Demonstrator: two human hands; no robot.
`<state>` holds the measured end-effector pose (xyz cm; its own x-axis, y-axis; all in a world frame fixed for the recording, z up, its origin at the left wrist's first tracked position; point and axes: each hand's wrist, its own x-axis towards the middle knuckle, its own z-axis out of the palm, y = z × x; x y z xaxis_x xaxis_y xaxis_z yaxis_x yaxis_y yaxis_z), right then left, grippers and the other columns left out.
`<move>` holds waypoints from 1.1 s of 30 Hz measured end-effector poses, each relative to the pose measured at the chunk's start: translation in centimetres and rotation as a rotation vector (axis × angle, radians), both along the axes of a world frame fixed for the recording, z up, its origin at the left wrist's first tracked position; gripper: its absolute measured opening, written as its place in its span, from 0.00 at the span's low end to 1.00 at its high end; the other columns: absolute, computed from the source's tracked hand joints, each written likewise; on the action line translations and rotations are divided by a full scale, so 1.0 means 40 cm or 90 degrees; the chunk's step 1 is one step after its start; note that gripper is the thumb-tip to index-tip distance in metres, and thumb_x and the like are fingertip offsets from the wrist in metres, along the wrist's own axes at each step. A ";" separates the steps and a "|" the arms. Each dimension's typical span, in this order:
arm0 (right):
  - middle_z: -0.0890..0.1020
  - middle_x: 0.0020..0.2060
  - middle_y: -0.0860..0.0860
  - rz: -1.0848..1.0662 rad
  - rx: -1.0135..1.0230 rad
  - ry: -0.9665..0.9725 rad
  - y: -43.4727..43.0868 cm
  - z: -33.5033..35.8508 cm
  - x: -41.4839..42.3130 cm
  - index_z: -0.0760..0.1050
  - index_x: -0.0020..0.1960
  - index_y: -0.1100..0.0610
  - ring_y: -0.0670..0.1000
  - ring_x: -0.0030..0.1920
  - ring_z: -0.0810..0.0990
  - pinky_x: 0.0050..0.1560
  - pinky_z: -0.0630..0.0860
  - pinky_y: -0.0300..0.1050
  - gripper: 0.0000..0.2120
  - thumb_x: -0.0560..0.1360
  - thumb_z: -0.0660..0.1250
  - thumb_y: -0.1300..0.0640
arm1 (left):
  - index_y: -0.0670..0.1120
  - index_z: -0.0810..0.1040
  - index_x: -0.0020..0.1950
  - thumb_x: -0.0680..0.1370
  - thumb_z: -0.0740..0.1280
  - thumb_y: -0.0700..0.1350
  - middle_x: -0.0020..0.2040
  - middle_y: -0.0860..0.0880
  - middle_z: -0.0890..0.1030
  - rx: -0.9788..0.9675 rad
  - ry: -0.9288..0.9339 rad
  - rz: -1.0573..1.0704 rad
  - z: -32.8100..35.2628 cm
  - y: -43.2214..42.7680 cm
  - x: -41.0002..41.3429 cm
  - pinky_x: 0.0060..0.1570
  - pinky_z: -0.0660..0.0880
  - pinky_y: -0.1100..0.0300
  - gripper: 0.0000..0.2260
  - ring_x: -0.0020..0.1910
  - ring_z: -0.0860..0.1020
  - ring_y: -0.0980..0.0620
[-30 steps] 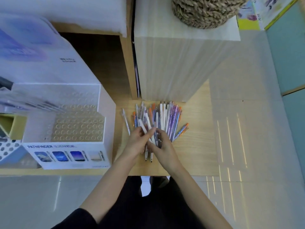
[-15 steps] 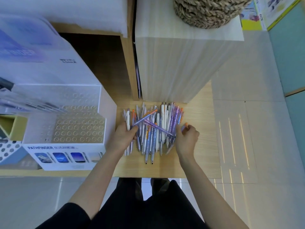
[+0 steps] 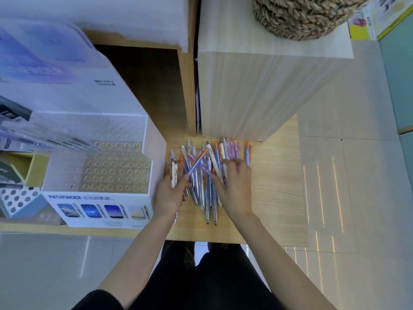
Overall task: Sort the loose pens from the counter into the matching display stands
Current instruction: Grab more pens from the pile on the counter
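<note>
A heap of loose pens (image 3: 207, 166), white, purple, blue and orange, lies on the wooden counter (image 3: 277, 198) in front of me. My left hand (image 3: 171, 194) grips a few pens at the heap's left edge, one purple pen slanting up to the right from it. My right hand (image 3: 235, 187) lies over the right half of the heap with its fingers spread on the pens. A white display stand (image 3: 116, 173) with rows of round holes, marked PATHFINDER, stands just left of the heap; its holes look empty.
A tall pale wooden block (image 3: 257, 90) rises right behind the pens, a woven basket (image 3: 306, 14) on top. Further pen stands (image 3: 20, 198) sit at the far left. A dark shelf recess (image 3: 145, 86) opens behind the stand. Tiled floor lies to the right.
My right hand has moved from the heap's right edge onto the pens. The left hand has stayed at the left edge, holding pens. The heap is more jumbled now.
</note>
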<state>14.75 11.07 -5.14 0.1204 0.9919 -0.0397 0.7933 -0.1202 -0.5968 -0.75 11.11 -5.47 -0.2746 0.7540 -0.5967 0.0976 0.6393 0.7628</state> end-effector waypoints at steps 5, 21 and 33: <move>0.76 0.50 0.57 0.073 -0.044 -0.125 0.012 -0.012 -0.028 0.78 0.54 0.60 0.58 0.53 0.72 0.57 0.69 0.50 0.10 0.77 0.67 0.54 | 0.54 0.76 0.51 0.79 0.66 0.48 0.38 0.50 0.83 0.033 -0.010 0.028 0.007 -0.002 -0.004 0.22 0.66 0.67 0.02 0.21 0.70 0.60; 0.80 0.48 0.57 -0.275 -0.180 0.016 -0.006 -0.028 0.137 0.76 0.52 0.61 0.58 0.50 0.74 0.51 0.72 0.54 0.10 0.79 0.63 0.55 | 0.49 0.77 0.40 0.78 0.67 0.44 0.32 0.48 0.78 0.006 0.087 0.088 0.017 -0.010 0.068 0.39 0.77 0.49 0.07 0.30 0.75 0.49; 0.70 0.62 0.56 -0.251 -0.155 0.247 0.046 -0.032 0.129 0.66 0.70 0.59 0.55 0.65 0.65 0.68 0.64 0.53 0.25 0.77 0.66 0.50 | 0.32 0.72 0.57 0.82 0.58 0.43 0.60 0.35 0.71 0.038 0.332 -0.062 0.025 0.067 0.073 0.58 0.67 0.54 0.13 0.58 0.71 0.38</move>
<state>19.93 12.91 -6.43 0.4087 0.8323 -0.3746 0.3903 -0.5304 -0.7526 2.16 13.80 -4.48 -0.4501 0.8191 -0.3555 0.5301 0.5655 0.6318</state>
